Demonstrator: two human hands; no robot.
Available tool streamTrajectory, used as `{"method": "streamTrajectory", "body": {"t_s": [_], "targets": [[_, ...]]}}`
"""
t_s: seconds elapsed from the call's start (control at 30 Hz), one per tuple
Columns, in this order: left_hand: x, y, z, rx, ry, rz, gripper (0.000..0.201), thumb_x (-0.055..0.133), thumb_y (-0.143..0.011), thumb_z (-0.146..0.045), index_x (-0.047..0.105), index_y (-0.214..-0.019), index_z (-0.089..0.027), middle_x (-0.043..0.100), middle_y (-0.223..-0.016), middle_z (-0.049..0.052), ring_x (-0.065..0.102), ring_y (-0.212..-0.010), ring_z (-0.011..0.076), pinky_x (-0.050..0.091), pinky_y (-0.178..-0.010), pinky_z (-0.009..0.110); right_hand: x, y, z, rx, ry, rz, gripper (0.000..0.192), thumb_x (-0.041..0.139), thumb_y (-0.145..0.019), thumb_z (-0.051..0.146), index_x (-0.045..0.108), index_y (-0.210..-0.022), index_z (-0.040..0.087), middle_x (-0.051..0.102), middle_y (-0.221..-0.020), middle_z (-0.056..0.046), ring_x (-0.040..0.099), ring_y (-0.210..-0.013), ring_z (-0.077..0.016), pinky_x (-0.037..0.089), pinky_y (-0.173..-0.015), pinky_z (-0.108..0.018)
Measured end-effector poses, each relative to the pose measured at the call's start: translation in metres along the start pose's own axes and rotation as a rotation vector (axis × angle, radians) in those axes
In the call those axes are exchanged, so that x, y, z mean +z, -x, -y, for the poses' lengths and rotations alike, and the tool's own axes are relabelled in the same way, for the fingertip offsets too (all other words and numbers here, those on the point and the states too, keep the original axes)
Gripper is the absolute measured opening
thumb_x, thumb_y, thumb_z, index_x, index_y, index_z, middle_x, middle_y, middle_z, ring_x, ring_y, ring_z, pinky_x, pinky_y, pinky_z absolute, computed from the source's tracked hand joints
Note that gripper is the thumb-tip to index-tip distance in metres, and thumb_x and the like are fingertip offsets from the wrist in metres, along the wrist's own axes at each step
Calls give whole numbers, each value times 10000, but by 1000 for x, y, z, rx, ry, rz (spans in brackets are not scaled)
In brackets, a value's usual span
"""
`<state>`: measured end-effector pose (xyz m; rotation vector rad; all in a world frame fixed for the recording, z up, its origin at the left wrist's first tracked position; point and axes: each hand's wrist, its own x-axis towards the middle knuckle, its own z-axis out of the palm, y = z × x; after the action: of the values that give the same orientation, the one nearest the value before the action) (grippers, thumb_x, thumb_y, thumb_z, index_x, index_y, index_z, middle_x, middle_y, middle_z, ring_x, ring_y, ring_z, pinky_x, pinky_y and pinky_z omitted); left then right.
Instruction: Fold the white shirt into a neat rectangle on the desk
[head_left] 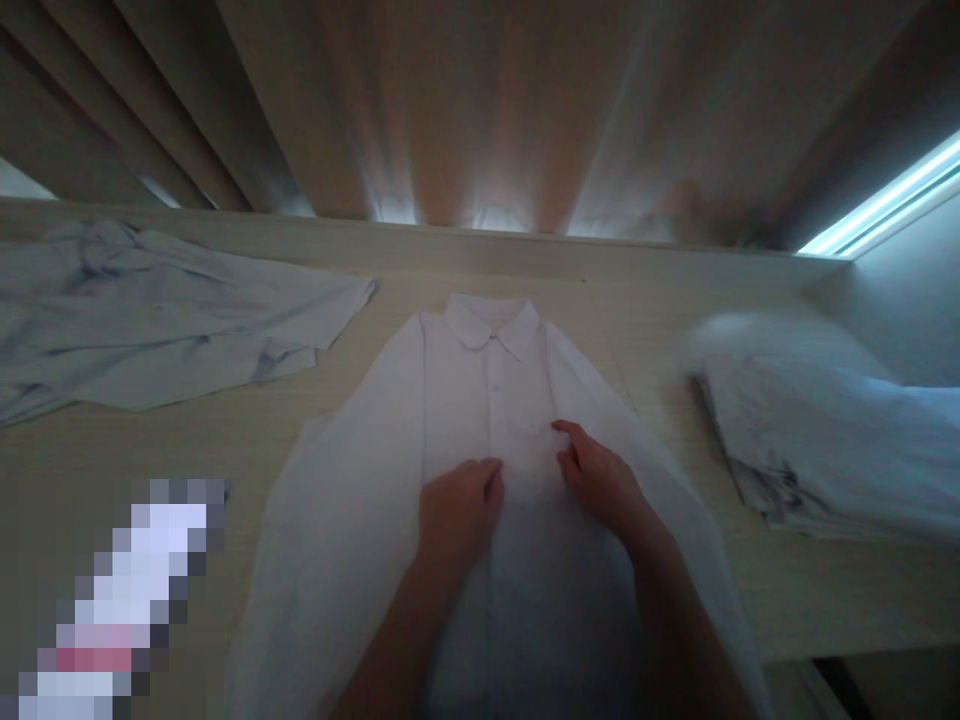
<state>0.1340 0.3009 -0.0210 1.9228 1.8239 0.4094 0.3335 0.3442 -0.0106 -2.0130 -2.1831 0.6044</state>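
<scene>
White shirt: in the head view, your shirt lies front up mid-table, its collar towards the back edge of the table.
Left hand: yours curls at the placket; whether cloth is pinched, you can't tell from here.
Right hand: yours is loose on the chest, index and thumb parted, clutching nothing visible.
Placket: an uneven tug could skew it or crease the front.
Sleeves: a sweeping forearm could drag one out of line.
Pile: the white stack by the right end could slump if bumped.
</scene>
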Motion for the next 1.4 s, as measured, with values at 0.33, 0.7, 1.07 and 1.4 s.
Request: {"method": "streamTrajectory", "body": {"t_s": [0.33,0.7,1.07,1.4], "targets": [[-32,69,1,-14,52,-42,410,336,-868,-313,496,-1229,-202,626,-1111,72,571,-1018,163,416,-917,298,-8,54,13,-2,-30,-69,321,410,-853,255,472,-1162,194,646,-873,-37,592,-745,-147,369,-636,-239],[-55,208,16,-243,-136,182,253,405,-819,-379,607,-866,-234,695,-883,54,633,-838,194,449,-753,310,15,165,-2,-15,253,176,268,426,-849,346,619,-933,180,679,-960,-109,636,-887,-223,411,-707,-300],[-73,235,-2,-193,-82,155,195,479,-777,-413,642,-839,-323,671,-723,20,622,-691,200,442,-658,339,8,194,-1,51,293,222,287,420,-839,283,671,-903,160,696,-930,-151,655,-868,-259,440,-707,-344],[-106,260,23,-352,-34,202,403,276,-866,-429,624,-854,-227,701,-852,66,642,-768,177,448,-710,294,11,197,-12,79,269,242,261,392,-839,227,632,-927,175,689,-951,-126,646,-880,-227,416,-702,-307]]}}
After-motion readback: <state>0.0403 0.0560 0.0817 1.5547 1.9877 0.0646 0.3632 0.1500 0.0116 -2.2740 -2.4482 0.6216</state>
